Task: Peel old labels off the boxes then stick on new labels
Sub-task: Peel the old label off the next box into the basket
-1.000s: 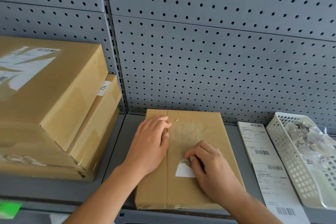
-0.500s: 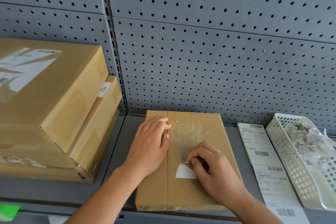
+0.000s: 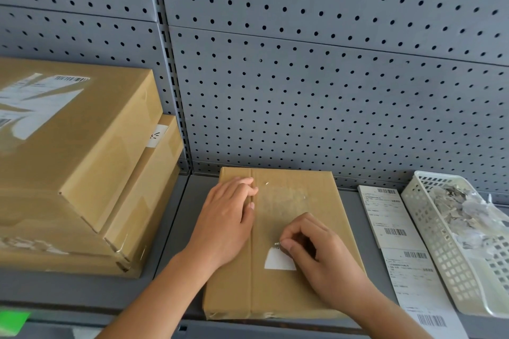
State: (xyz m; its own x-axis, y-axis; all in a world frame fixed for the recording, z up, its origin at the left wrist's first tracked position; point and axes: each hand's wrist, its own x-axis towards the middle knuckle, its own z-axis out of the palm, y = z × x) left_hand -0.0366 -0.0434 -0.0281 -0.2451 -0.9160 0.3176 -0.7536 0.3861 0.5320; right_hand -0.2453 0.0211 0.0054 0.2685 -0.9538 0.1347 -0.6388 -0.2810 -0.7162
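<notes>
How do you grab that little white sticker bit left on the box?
Pinch the white label remnant at its torn top corner, coming from above on the right, as the right hand does. That corner looks lifted and ragged; the other edges lie flat on the box. The left hand rests flat on the box.

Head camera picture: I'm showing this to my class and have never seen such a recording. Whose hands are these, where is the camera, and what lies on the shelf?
The camera sits on a person's head, looking down at their own bare hands. The left hand lies flat on a brown box, steadying it. The right hand pinches at the torn edge of a white label remnant on the box top. On the grey shelf, stacked boxes stand to the left. To the right lie fresh label sheets and a white basket of paper scraps.
</notes>
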